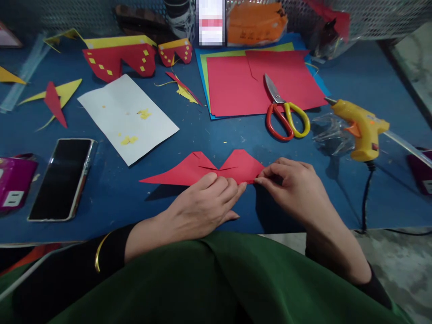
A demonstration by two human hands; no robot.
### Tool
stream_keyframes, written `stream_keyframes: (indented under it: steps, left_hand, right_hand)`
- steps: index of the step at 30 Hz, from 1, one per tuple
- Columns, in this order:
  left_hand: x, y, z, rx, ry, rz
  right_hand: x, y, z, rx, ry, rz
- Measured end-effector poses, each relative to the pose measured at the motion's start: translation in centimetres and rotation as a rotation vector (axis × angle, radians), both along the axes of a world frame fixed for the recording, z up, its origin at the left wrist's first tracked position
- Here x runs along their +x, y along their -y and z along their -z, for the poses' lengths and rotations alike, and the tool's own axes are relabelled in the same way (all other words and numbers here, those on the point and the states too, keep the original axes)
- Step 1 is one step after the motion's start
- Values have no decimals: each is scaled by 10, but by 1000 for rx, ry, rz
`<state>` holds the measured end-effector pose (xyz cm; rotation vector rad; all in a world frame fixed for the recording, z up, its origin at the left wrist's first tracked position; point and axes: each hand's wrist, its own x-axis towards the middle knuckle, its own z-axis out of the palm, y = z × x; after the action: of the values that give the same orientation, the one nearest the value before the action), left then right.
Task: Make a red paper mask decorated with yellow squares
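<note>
1. Nearest the camera, a green garment (202, 283) fills the bottom of the frame, with a gold bangle (98, 252) around the black left sleeve at lower left.
2. The red cut paper (241, 163) lies at the centre of the frame on the blue tabletop (114, 184), its long point towards the left and two raised humps along its upper edge.
3. The left hand (194, 207) rests over the paper's lower edge, fingers bent and held close together.
4. The right hand (292, 182) pinches the paper's right end between thumb and forefinger.
5. Right of centre, scissors (277, 97) with one red and one yellow handle lie partly across red sheets (231, 87), which sit over green and blue ones.
6. At right, a yellow glue gun (362, 126) lies beside crumpled clear plastic (334, 135); its small markings are too small to read.
7. Upper left of centre, a white sheet (124, 112) carries scattered yellow bits, just below a large red-and-yellow cutout (135, 58) dotted with yellow diamonds; a smaller similar cutout (175, 51) sits to its right.
8. At left, a dark-screened phone (62, 180) lies near a purple case (15, 182) whose white label has two dark marks.
9. At top centre, a lit screen (211, 27) is blurred into blocks; an orange packet (256, 24) beside it bears faint, illegible print.
</note>
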<state>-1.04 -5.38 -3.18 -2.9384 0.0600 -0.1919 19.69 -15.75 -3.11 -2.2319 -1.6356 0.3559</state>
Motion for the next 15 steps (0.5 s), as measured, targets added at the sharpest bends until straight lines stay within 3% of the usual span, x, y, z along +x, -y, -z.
stream_keyframes:
  steps: [15]
  left_hand:
    - [12,-1,-2,-75,-75,-15]
  right_hand:
    - [12,3,2,6,-24,-19]
